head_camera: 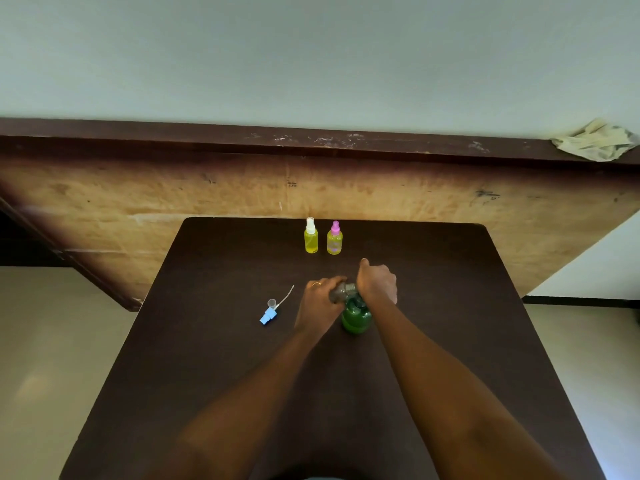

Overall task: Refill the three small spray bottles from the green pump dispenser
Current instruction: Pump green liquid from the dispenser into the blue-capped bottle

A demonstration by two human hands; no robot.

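In my feed, the left hand (320, 299) is wrapped around the uncapped spray bottle (341, 292), fingers curled over its clear, greyish body. A ring (316, 284) shows on one finger. The bottle is tipped sideways and held against the top of the green pump dispenser (356, 317).

The right hand (377, 284) is bent down over the dispenser's pump head. I see only its back and wrist, so I cannot tell whether its fingers grip or just press. The dispenser stands upright near the middle of the dark table (242, 375), just below both hands.

Left of the left hand, apart from it, the blue spray cap (268, 315) lies on its side on the table, its thin dip tube pointing away from me.

At the table's far edge stand two small bottles of yellow liquid, side by side and close together: the white-capped bottle (311, 237) on the left, the pink-capped bottle (334, 239) on the right.

Behind the table is a scuffed wooden board (173, 202). A crumpled cloth (595, 140) rests on its top ledge at far right.
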